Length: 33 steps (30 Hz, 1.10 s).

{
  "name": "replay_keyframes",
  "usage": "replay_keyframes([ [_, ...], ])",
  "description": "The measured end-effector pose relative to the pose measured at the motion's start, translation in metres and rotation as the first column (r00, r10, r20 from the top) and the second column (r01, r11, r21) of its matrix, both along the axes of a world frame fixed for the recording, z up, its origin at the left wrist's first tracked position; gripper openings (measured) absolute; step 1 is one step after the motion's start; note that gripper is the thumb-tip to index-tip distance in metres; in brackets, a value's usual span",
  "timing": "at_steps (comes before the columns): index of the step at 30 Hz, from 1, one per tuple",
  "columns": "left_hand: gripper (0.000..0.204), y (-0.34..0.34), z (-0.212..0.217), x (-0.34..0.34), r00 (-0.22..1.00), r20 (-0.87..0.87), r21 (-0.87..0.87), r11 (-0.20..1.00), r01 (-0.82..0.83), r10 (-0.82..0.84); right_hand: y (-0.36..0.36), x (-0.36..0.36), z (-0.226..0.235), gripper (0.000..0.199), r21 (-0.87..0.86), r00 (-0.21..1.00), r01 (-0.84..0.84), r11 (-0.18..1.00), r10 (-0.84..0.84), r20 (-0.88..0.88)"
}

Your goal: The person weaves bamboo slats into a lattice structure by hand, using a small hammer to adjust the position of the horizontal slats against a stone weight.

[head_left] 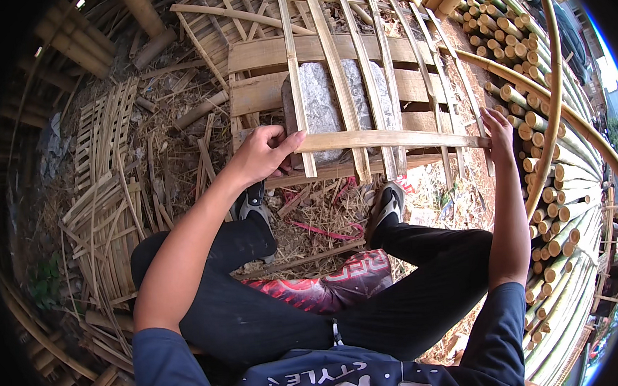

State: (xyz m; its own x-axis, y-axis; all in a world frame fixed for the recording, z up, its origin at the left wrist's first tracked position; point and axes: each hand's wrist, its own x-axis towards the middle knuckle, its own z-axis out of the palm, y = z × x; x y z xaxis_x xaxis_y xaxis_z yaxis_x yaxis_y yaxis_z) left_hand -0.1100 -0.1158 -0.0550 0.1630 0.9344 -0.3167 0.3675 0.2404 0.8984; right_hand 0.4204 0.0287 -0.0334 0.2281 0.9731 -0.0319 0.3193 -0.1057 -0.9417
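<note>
A flat bamboo strip lies crosswise over several long lengthwise bamboo strips near their close ends. Its left end is pinched between the thumb and fingers of my left hand. At the other end my right hand grips the same strip, with the fingers curled round it. Beneath the lengthwise strips sits a grey stone block, resting on a low platform of wooden planks. Part of the block is hidden by the strips.
Stacked bamboo poles fill the right side, with a bent bamboo length arching before them. Woven bamboo panels and split pieces lie at left. A red and black printed sack is between my legs. Shavings litter the ground.
</note>
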Motion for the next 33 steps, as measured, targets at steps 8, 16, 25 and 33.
replay_keyframes([
  [8, 0.054, 0.0, 0.001, 0.001, 1.0, 0.023, 0.013, 1.0, -0.004, 0.004, 0.002, 0.001, 0.003, 0.038, -0.044, 0.998, 0.026, 0.999, -0.024, 0.054],
  [16, 0.054, 0.002, -0.005, -0.002, 1.0, -0.001, 0.014, 1.0, 0.0, 0.0, 0.005, 0.002, 0.005, 0.033, 0.017, 0.998, 0.016, 1.0, -0.017, 0.062],
  [25, 0.056, -0.001, 0.0, 0.0, 0.999, 0.036, -0.007, 1.0, -0.019, 0.02, 0.003, 0.002, 0.008, 0.029, -0.017, 0.972, 0.075, 0.997, -0.069, 0.223],
  [33, 0.06, -0.003, 0.006, 0.003, 0.999, 0.022, 0.009, 1.0, -0.024, 0.024, 0.003, 0.011, 0.013, 0.028, 0.17, 0.948, 0.131, 0.977, -0.174, 0.266],
])
